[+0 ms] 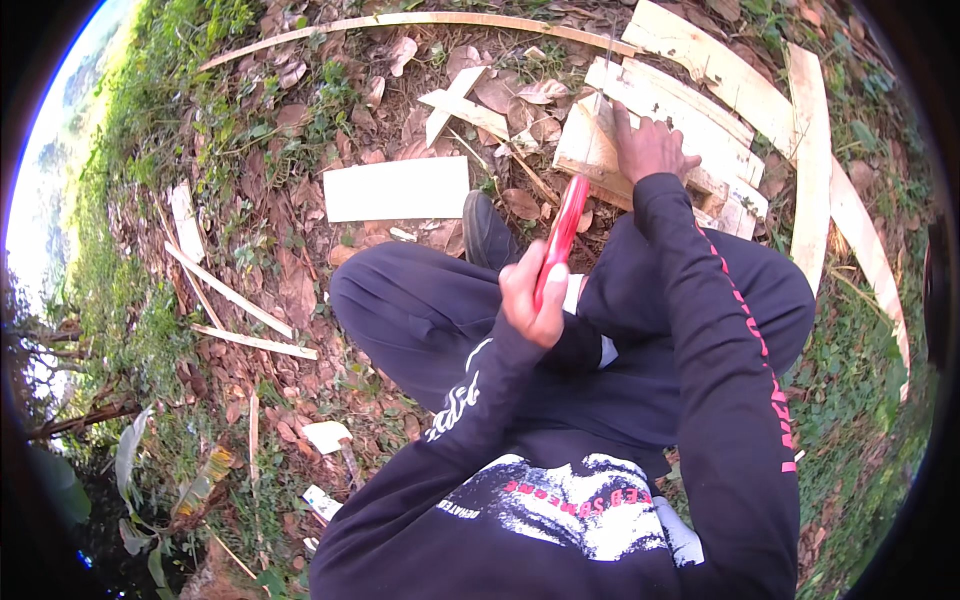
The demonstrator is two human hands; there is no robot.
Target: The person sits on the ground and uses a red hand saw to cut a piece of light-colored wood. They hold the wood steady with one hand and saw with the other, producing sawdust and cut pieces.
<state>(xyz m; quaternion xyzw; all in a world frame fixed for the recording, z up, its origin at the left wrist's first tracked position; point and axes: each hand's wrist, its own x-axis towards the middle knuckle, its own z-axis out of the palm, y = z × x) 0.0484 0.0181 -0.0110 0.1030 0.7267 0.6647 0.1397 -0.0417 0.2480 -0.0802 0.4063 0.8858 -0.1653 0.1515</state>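
Observation:
My left hand (535, 305) is closed round the red handle (568, 222) of a handsaw, in front of my crossed legs. Its thin blade, seen nearly edge-on, runs away from me along the left end of a wooden block (590, 140). My right hand (652, 148) lies on top of the block with its fingers spread, one of them pointing away beside the blade. Under and beyond that hand are stacked pale boards (690, 105). Where the teeth meet the wood is too fine to make out.
A white rectangular board (396, 189) lies left of my shoe (488, 230). Two short crossed slats (458, 105) rest beyond it. A long thin strip (420, 18) curves across the far side. Longer planks (810, 170) lie right, and narrow offcuts (230, 290) left, among dry leaves.

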